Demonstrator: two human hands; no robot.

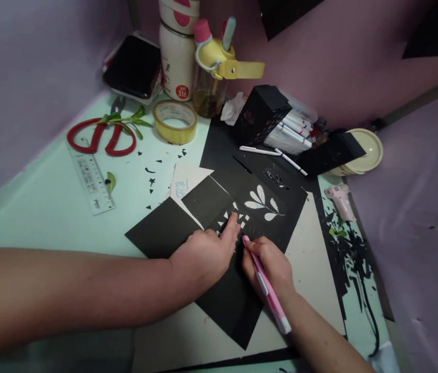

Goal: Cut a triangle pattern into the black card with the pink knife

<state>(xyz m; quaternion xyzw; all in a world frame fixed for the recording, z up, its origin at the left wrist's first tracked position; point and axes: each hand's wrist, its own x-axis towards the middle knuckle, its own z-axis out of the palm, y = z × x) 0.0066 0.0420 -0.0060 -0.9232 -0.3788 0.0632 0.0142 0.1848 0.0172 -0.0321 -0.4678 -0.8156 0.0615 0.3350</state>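
Observation:
A sheet of black paper (238, 295) with cut-out shapes lies at an angle on a pale board. White leaf-shaped openings (261, 199) and small triangular ones show in it. My left hand (207, 254) presses down on the sheet, fingers stretched out beside the small openings. In my right hand (271, 264) is a slim pink craft knife (267, 287), gripped like a pen. Its tip meets the paper just right of my left fingertips. The blade itself is too small to make out.
At the left lie red-handled scissors (114, 140), a clear ruler (90, 178) and a tape roll (175, 122). Bottles (178, 57), a black box (261, 116) and white pens (291, 129) stand behind. A pink glue gun (340, 202) and black scraps (354, 254) lie at right.

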